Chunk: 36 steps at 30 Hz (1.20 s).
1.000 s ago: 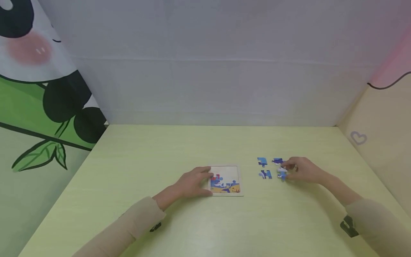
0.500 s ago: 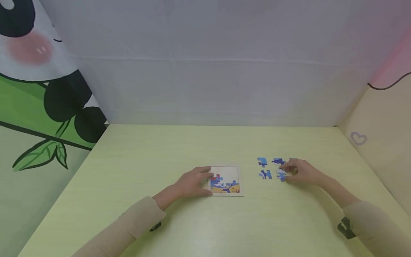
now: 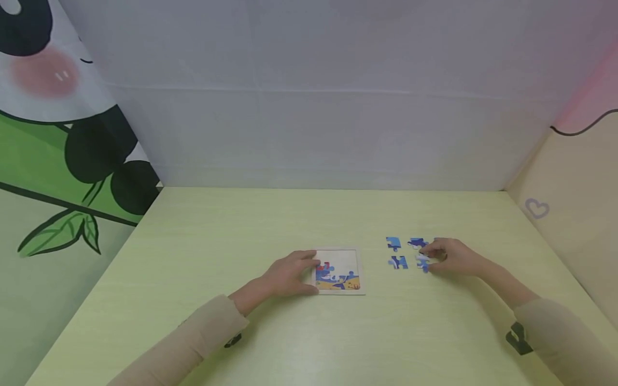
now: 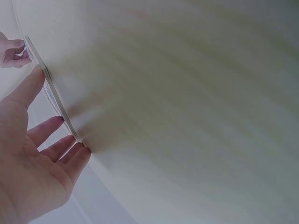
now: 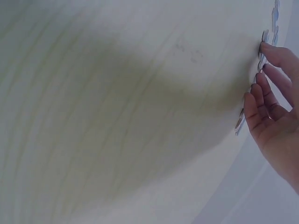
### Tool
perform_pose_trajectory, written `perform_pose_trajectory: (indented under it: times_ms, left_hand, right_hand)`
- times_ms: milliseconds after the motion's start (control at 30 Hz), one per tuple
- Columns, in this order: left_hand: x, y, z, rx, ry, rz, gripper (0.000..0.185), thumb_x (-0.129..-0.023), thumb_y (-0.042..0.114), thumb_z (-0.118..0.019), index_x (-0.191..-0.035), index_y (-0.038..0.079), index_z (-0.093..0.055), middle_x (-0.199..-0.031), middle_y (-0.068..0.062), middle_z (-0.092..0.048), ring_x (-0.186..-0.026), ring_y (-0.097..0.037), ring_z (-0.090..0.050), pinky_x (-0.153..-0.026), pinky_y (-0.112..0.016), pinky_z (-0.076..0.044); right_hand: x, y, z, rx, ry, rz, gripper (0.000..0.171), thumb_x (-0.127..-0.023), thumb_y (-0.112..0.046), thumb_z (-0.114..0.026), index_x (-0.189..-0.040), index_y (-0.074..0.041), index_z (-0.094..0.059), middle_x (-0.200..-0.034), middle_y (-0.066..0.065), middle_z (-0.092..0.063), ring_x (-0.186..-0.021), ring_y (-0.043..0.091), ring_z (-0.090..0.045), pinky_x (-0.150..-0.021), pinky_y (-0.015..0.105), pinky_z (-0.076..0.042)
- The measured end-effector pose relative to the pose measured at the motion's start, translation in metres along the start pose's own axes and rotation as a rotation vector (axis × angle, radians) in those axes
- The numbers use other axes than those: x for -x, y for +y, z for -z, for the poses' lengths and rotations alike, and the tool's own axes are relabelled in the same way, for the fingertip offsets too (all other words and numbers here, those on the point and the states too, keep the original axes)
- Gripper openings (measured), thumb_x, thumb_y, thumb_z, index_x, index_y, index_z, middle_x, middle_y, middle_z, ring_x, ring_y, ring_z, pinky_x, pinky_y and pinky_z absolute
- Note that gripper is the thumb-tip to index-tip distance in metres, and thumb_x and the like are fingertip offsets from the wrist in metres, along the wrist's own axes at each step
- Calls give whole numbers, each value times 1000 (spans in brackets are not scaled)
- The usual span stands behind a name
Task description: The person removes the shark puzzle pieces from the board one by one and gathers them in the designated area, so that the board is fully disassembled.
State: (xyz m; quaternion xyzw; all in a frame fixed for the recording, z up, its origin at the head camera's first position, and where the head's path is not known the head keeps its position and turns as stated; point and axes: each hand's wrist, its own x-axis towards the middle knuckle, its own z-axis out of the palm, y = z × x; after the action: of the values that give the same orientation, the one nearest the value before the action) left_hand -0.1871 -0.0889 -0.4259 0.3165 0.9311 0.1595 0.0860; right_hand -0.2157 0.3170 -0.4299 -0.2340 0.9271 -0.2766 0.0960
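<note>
A square puzzle board (image 3: 361, 268) with a pale rim lies in the middle of the table. Its lower part holds joined pieces showing blue, red and orange; the upper part is bare white. My left hand (image 3: 288, 275) rests along the board's left edge, thumb near the lower corner and fingers spread on the rim. To the right, my right hand (image 3: 458, 258) pinches a blue and white puzzle piece (image 3: 422, 263) between thumb and fingertips, low at the table. In the right wrist view that hand (image 5: 275, 100) touches thin pieces seen edge-on.
Loose blue puzzle pieces lie left of and behind my right hand: one at back left (image 3: 393, 243), one in front of it (image 3: 398, 262), and a dark blue one (image 3: 417, 243). Another is mostly hidden behind the hand. A pale wall (image 3: 309, 134) borders the table's back.
My right hand has shifted slightly with the pinched piece, which is a little farther left. A piece behind the hand now shows its edge. My left hand and the board stay put.
</note>
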Motion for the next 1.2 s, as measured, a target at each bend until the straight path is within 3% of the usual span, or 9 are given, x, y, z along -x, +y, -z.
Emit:
perform_pose_trajectory:
  times_ms: [733,967,1200]
  left_hand:
    - [1,0,0,-7,-4,-4,64,-76,39,-71,-127,5,-53,-138,-10,-41,-127,-26,-38,-97,-42,-40]
    - [1,1,1,-7,-7,3,63,-75,39,-71,-126,6,-53,-138,-10,-41,-127,-27,-37,-98,-42,-39]
    - [1,1,2,-1,-14,13,63,-76,39,-71,-126,5,-53,-139,-11,-41,-127,-28,-37,-99,-43,-38]
  right_hand:
    - [0,0,5,25,-14,-13,37,-73,-12,-74,-105,2,-64,-87,0,-59,-79,13,-49,-67,23,-45]
    - [-9,-23,8,18,13,-2,36,-75,-12,-71,-106,3,-63,-90,5,-60,-83,20,-51,-66,26,-46]
    - [-32,-52,-6,-68,11,110,35,-76,-9,-71,-108,4,-62,-90,8,-60,-84,23,-53,-63,23,-47]
